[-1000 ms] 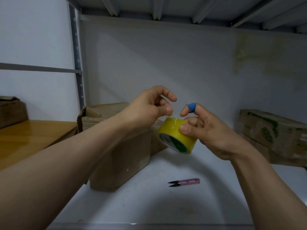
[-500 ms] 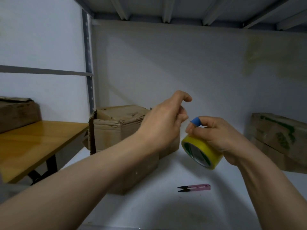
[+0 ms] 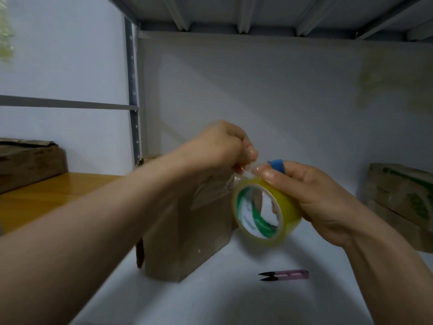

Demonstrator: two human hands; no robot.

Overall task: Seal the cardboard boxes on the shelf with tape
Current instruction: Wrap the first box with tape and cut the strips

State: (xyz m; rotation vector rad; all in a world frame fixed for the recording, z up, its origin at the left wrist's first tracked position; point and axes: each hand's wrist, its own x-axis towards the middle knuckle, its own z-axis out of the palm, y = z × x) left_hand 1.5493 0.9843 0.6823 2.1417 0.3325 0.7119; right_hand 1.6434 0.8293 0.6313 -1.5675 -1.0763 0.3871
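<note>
At mid-frame the right hand [image 3: 328, 202] curls around the yellow tape roll [image 3: 287, 208], held in the air above the white shelf [image 3: 210, 301] with its open core facing the camera. A blue cover [image 3: 277, 164] sits on one fingertip. The left hand [image 3: 218, 148], just left of the roll's top, pinches the clear tape end [image 3: 244, 171] between thumb and curled fingers. Behind the left forearm stands a cardboard box [image 3: 201, 242]; another box [image 3: 403, 195] lies at the right edge. Pink snips [image 3: 289, 275] rest lower centre on the shelf, well apart from both boxes.

Back wall [image 3: 257, 90]: white; yellowish stain upper right.
Shelf [image 3: 210, 301]: white board.
Overhead deck [image 3: 257, 10]: ribbed grey metal.
Upright post [image 3: 133, 90]: grey, perforated.
Wooden tabletop [image 3: 58, 195]: left, glossy orange.
</note>
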